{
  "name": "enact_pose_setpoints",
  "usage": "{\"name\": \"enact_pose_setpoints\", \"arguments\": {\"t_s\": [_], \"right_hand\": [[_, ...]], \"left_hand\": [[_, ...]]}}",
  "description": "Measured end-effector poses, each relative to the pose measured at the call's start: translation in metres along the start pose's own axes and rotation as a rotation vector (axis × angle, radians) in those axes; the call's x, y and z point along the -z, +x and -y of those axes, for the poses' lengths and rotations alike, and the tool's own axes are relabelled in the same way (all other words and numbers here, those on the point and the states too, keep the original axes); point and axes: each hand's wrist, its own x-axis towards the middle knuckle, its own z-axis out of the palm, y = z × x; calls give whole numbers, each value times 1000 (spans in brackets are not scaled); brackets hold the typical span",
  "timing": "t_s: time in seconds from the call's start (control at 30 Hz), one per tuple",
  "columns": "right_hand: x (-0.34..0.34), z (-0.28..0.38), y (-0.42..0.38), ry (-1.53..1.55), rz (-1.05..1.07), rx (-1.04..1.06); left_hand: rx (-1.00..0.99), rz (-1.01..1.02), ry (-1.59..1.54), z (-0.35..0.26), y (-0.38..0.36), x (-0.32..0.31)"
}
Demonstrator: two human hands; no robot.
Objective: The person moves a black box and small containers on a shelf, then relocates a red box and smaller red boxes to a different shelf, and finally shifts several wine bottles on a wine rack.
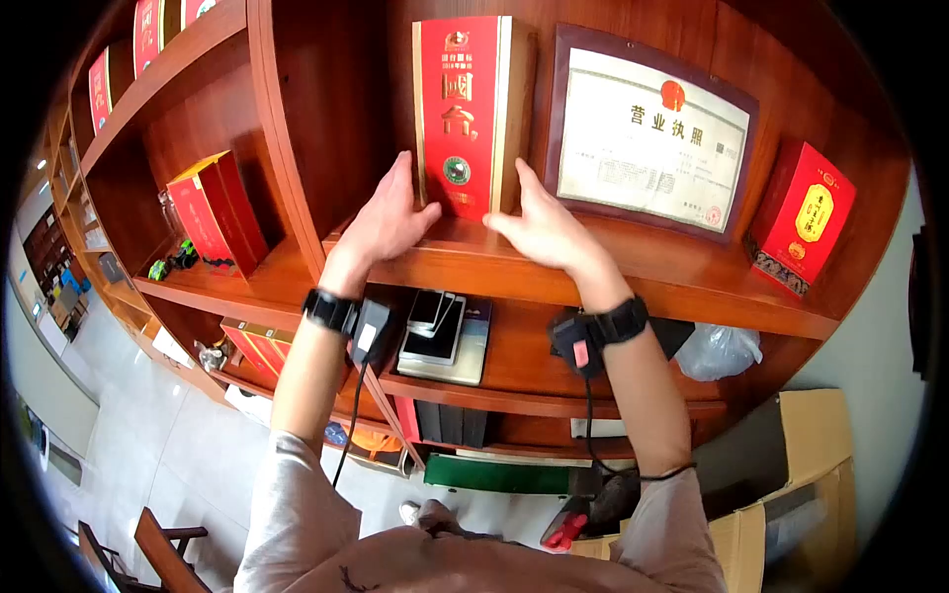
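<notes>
My left hand (388, 219) and right hand (546, 229), fingers extended, flank the red-and-gold 國台 box (458, 133) at twelve o'clock, contact uncertain.

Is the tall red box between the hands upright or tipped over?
Upright: the tall red box stands on the shelf, its lettering running top to bottom, with the left hand and right hand at its sides.

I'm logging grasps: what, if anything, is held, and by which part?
Perhaps the tall box: the left hand and right hand flank its lower sides, but whether they grip it cannot be told.
</notes>
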Motion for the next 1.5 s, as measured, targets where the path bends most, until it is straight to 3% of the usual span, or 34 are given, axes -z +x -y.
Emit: {"name": "enact_pose_setpoints", "arguments": {"t_s": [0.07, 0.1, 0.17, 0.2, 0.43, 0.67, 0.8, 1.27, 1.43, 1.5], "right_hand": [[3, -8, 23, -20, 167, -45], [16, 2, 24, 163, 284, -84], [36, 13, 35, 214, 337, -193], [37, 7, 48, 125, 209, -220], [59, -13, 92, 255, 103, -192], [40, -39, 101, 295, 97, -172], [38, -51, 109, 281, 137, -185], [30, -70, 120, 202, -15, -153], [34, -66, 118, 272, 104, -160], [63, -31, 89, 196, 191, -114]], "left_hand": [[23, 93, -54, -6, 8, -1], [17, 123, -46, -2, 11, -5], [-3, 136, 7, 0, 12, -8], [-12, 122, 50, 0, 10, -10], [9, 123, 112, -7, 5, -7], [-115, 87, 162, -1, 7, -12], [-77, 109, 167, -6, 5, -10], [-76, 108, 189, -6, 5, -12], [-185, 96, 93, 6, 7, -10], [-205, 31, -24, 17, 10, -19]]}}
